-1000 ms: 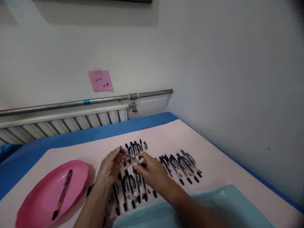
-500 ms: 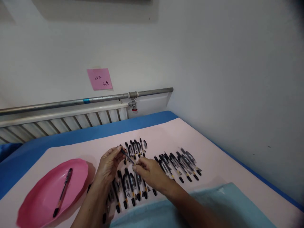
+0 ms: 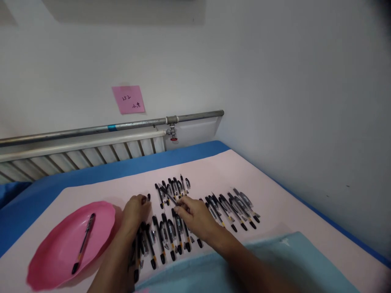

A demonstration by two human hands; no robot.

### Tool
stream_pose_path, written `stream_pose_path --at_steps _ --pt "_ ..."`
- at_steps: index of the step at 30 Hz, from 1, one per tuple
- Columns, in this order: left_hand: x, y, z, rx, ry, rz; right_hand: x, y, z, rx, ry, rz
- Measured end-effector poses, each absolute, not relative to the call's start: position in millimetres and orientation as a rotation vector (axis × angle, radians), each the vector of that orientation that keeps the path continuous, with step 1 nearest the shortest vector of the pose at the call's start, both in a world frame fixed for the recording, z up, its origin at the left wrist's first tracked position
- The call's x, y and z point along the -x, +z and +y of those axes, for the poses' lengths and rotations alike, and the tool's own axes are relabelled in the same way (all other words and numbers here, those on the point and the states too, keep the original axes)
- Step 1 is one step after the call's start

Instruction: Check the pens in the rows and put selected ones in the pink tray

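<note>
My right hand (image 3: 192,213) is closed around one end of a pen (image 3: 171,198), whose dark far end points up and left over the upper group of pens (image 3: 174,187). Further left, my left hand (image 3: 136,209) is pinched on a small dark piece that looks like a pen cap (image 3: 148,197), mostly hidden by the fingers. Below both hands lies a row of black pens (image 3: 161,240) with loose clear caps and small clips among them. Another slanted group of pens and caps (image 3: 232,207) lies right of my right hand.
At the left, a pink scalloped dish (image 3: 55,252) holds one capped pen (image 3: 84,242). The pale pink sheet (image 3: 210,175) covers a blue-edged table. A light blue cloth (image 3: 275,260) lies in front. A radiator (image 3: 91,156) and pipe run along the wall behind.
My hands have come apart. The left moved left and slightly down with the small dark piece, while the right keeps the pen that both held before.
</note>
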State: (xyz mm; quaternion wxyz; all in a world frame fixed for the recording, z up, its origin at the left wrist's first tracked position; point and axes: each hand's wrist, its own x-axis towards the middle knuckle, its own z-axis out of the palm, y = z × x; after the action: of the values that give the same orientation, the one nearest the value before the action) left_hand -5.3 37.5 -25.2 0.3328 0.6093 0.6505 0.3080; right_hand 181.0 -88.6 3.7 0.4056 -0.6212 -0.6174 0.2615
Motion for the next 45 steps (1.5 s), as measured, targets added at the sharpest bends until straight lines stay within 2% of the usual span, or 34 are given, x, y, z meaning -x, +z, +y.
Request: stream_pose_path --at_steps 4,10,14,18,34,41,45 --pt "5.1 -19.1 33.9 -1.458 0.868 1.600 -180.9 2.5 -89.0 1.582 0.635 -1.590" --pt "-2.4 4.6 23.9 -1.111 1.035 1.197 -177.2 5.2 -91.8 1.595 0.659 -1.658" --pt "-13.6 12.2 16.7 -0.658 1.027 0.858 -175.4 7.5 -93.6 1.583 0.677 -1.667" --pt "-22.1 11.9 13.1 -0.479 1.035 0.791 -176.0 8.6 -93.3 1.582 0.652 -1.657" --pt "-40.7 12.2 -0.6 -0.546 1.142 0.779 -174.8 5.7 -93.6 1.599 0.628 -1.622" --pt "-63.8 4.7 -23.7 -0.651 1.111 0.779 -169.6 10.8 -91.9 1.511 0.823 -1.415" --pt "-55.7 19.8 -20.9 -0.719 1.121 0.831 -167.1 13.7 -92.0 1.456 0.893 -1.416"
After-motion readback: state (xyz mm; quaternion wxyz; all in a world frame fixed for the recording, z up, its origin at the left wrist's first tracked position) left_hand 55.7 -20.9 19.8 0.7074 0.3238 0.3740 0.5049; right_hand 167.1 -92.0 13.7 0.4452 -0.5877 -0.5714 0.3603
